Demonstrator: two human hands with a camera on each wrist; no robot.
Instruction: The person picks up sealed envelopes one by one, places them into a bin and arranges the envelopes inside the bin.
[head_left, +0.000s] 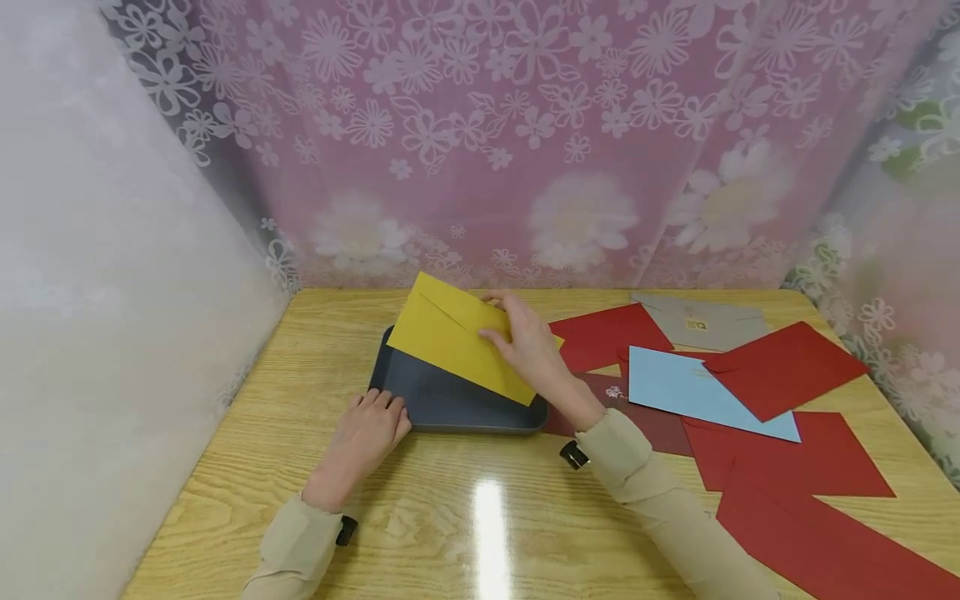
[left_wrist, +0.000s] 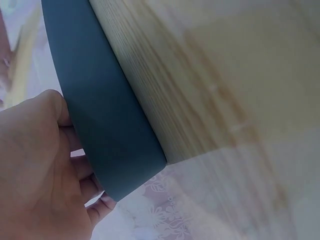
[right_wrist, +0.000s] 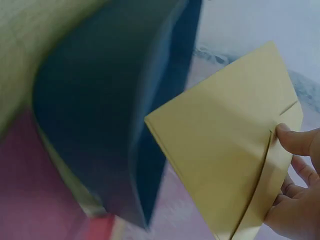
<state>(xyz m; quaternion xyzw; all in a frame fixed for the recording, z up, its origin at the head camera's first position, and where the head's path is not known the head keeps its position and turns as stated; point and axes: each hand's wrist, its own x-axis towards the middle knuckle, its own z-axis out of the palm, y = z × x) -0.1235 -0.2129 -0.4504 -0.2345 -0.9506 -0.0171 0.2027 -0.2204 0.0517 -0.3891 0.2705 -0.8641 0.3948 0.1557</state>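
A yellow envelope (head_left: 463, 335) is tilted over the dark grey tray (head_left: 438, 404), and my right hand (head_left: 531, 346) pinches it by its flap side, thumb on the near face. In the right wrist view the envelope (right_wrist: 220, 130) has its flap edge under the thumb, with the fingers behind. My left hand (head_left: 367, 429) grips the front left corner of the tray. From the left wrist, its fingers (left_wrist: 64, 107) show curled over the rim, against the tray's outer wall (left_wrist: 100, 95).
Right of the tray lie several red envelopes (head_left: 787, 371), a light blue envelope (head_left: 678, 387), a dark red envelope (head_left: 652, 427) and a grey one (head_left: 712, 327), partly overlapping. Wooden tabletop (head_left: 420, 517) extends in front. A pink floral curtain (head_left: 465, 167) hangs behind.
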